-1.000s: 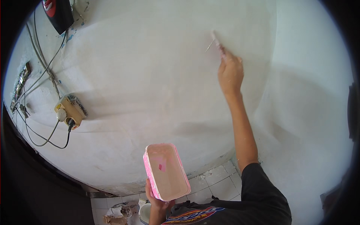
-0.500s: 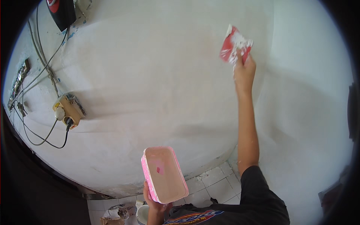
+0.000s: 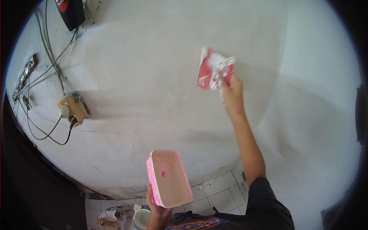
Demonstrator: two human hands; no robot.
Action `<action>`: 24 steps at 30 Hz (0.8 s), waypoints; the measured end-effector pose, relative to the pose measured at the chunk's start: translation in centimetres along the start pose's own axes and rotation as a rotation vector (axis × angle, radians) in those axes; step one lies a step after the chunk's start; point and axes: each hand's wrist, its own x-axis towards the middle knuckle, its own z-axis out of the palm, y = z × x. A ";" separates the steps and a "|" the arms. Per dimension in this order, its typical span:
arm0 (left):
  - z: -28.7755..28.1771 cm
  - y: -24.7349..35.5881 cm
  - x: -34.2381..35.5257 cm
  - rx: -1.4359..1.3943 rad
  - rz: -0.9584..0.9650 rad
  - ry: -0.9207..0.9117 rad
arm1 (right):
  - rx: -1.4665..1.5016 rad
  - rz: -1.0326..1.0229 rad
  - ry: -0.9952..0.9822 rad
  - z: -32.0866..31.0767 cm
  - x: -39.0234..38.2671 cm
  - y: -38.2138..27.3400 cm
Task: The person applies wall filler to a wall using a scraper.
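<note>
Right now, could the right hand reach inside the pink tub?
Probably yes: the pink tub is open-topped and nothing visible blocks the way, though the right hand is up by the wall, holding a red scraper.

The pale wall (image 3: 153, 99) looks patchy, with bluish flecks near its upper left corner, beside a dark box (image 3: 71, 15). Cables (image 3: 58, 73) run down its left side to a beige socket (image 3: 73, 110). Its right edge meets a whiter side wall (image 3: 318, 115) carrying soft shadows. White tiles cover the floor (image 3: 222, 199) along its bottom edge. Past its lower left edge, a dark surface (image 3: 42, 184) may be furniture.
</note>
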 end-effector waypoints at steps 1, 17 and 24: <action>0.0 -0.2 -0.2 -0.001 -0.004 0.013 | 0.171 -0.051 0.057 -0.3 1.6 -0.7; 2.4 -2.3 -1.2 -0.193 0.009 -0.017 | -0.332 -0.445 -0.061 2.3 3.2 -3.7; 2.2 -1.0 -2.7 -0.163 0.126 0.043 | -0.177 -0.288 -0.096 4.0 9.8 -10.9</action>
